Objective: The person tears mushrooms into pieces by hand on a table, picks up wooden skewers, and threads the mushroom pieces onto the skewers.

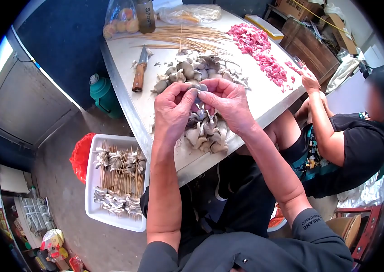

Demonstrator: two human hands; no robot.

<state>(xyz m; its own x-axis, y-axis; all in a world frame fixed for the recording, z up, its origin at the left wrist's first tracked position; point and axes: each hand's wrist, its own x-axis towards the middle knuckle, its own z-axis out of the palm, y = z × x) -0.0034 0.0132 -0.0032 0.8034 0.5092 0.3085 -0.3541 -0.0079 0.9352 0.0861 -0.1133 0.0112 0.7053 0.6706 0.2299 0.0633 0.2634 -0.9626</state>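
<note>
My left hand (172, 106) and my right hand (228, 105) meet above the table, thumbs and fingertips pinched together on a grey oyster mushroom (196, 87). My fingers cover most of that piece. Just beyond them lies a heap of grey oyster mushrooms (185, 69). A second pile of torn, paler mushroom pieces (209, 137) sits below my hands, close to the table's near edge. Left of the heap, a wooden-handled knife (140, 75) rests on the tabletop, blade pointing away. Long bamboo skewers (173, 35) are spread across the far side.
A white tray (90, 190) of mushroom-loaded skewers stands at lower left, beside a red bag (80, 156). Diced pink meat (264, 56) covers the table's right side, where another person's hand (310, 80) works. A teal flask (106, 96) and dark bottle (146, 17) are further off.
</note>
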